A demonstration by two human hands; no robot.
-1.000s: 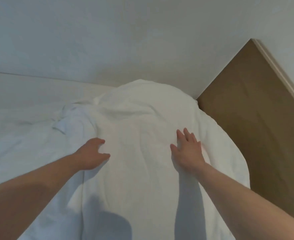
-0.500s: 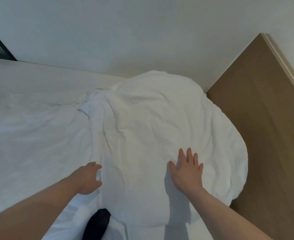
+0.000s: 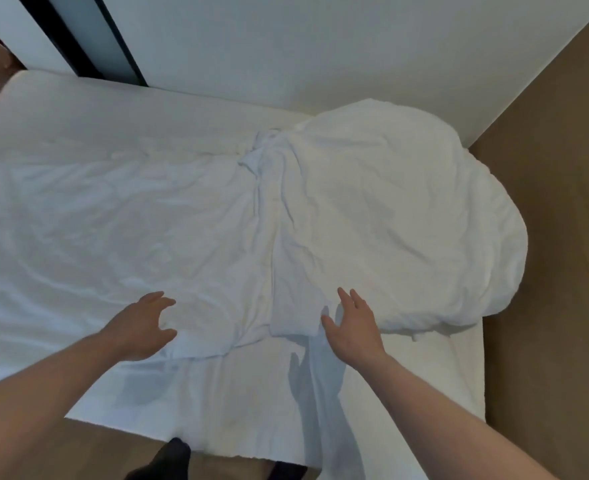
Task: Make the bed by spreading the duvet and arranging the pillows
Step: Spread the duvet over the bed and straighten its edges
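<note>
My left hand (image 3: 140, 329) sits at lower left of centre, fingers loosely curled and apart, above the near edge of the rumpled white duvet (image 3: 189, 230); I cannot tell if it touches. My right hand (image 3: 352, 329) is lower right of centre, fingers straight and slightly spread. A white pillow (image 3: 397, 216) bulges at centre right on the bed (image 3: 466, 372)

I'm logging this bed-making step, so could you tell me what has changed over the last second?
Both hands have drawn back toward the near edge: the left hand, which pressed the duvet's fold, now hovers with loosely curled fingers, and the right hand has lifted off it, fingers spread. Neither holds anything. The duvet stays bunched at the right end of the bed.
</note>
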